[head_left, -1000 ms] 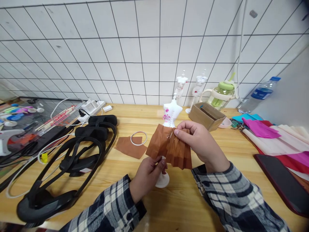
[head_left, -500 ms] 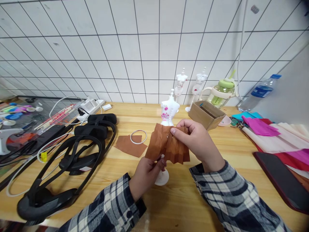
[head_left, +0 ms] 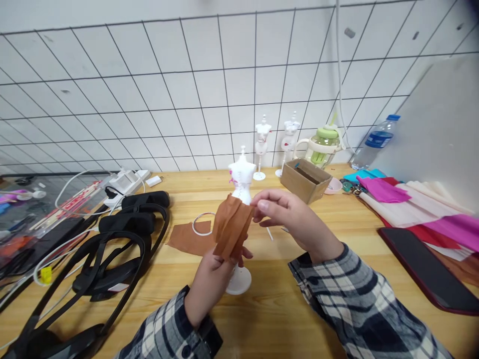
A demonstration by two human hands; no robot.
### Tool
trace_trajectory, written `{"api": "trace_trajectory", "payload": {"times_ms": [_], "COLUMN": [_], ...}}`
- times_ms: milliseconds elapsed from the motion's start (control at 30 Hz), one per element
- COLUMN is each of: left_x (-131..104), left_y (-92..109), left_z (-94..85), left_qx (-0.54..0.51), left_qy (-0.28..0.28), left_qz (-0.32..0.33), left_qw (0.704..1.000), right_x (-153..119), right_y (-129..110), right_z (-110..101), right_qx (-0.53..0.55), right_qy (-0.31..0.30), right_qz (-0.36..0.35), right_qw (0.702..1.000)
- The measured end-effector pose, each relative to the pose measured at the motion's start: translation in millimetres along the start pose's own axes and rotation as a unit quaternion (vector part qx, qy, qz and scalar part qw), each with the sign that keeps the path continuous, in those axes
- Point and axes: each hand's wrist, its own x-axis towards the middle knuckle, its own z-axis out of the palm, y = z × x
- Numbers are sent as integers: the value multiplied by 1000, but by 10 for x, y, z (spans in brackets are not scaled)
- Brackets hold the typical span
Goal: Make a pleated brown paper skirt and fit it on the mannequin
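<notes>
A small white dress form (head_left: 242, 177) with pink flowers at its left side stands upright on a round base (head_left: 239, 280). Pleated brown cloth (head_left: 232, 227) hangs around it below the waist. Below the cloth, my left hand (head_left: 215, 274) is closed around the form's stand, its fingers partly hidden by the cloth. My right hand (head_left: 290, 217) pinches at the cloth's upper right edge, by the waist; whether it also holds anything small I cannot tell. A flat brown cloth piece (head_left: 187, 239) lies at the left, with a silver ring (head_left: 202, 234) on it.
Two more dress forms (head_left: 262, 144) stand at the back, near a cardboard box (head_left: 305, 179), a green-lidded cup (head_left: 324, 147) and a water bottle (head_left: 376, 142). Coloured fabrics (head_left: 422, 199) and a phone (head_left: 422, 264) lie right. A black headset (head_left: 138, 224) and cables lie left.
The dress form and cloth have turned, so the pink flowers moved from the front to the left side. My right thumb has left the cloth's front; that hand is now at its right edge.
</notes>
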Motion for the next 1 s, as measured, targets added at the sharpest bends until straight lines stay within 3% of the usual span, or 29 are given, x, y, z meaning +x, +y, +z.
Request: {"api": "trace_trajectory", "payload": {"times_ms": [167,400,667,1000], "left_x": [5,4,0,22], "left_y": [20,65,17,8], "left_z": [-2,10,-2,26], "left_qx": [11,-26,-11,-38], "left_qy": [14,10,8,63], "left_qz": [-6,10,7,-16], "left_qw": [1000,1000,1000,997], "right_x": [6,43,66,-16], "right_y": [14,54,122,12], "right_z": [87,75,110,163], "right_qx": [-34,39,4,104], "right_qy": [62,29,92,81], "right_qz": [1,84,8,3], "right_qw": [997,995,996,991]}}
